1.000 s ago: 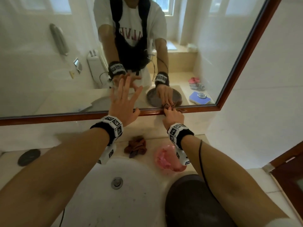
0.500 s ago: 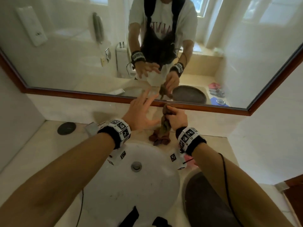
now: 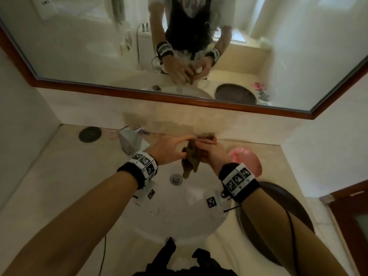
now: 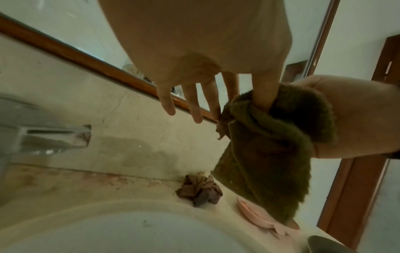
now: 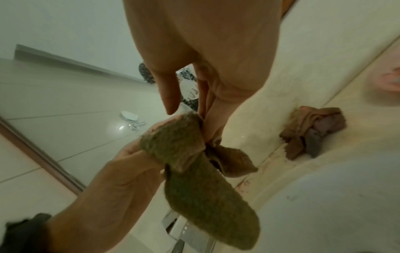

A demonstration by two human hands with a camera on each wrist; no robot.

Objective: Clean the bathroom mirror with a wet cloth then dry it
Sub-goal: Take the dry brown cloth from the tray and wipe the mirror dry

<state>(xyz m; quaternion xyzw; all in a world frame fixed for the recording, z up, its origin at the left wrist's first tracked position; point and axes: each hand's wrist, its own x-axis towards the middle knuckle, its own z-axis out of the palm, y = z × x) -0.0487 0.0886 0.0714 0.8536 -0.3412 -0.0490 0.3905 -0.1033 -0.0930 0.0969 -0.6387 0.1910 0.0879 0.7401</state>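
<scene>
Both hands [image 3: 191, 151] gripping cloth [image 3: 190, 164] (second cloth [image 4: 200, 192] nearby)

An olive-green, fuzzy terry cloth [image 3: 190, 162] hangs over the round white ceramic basin [image 3: 179, 212], while a crumpled cloth of dull brown and mauve-grey [image 4: 200, 191] lies on the cream, faintly pink-veined stone counter [image 3: 59, 172]. The wall mirror [image 3: 79, 46] has a reddish-brown wooden frame, and a round pale-pink plastic dish [image 3: 247, 160] sits beside a large, round dark-brown tray [image 3: 278, 216]. Both wrists carry black fabric bands [image 3: 239, 182] with white blocks printed in black-and-white square marker patterns, and a small round black disc [image 3: 90, 134] lies on the counter.
</scene>
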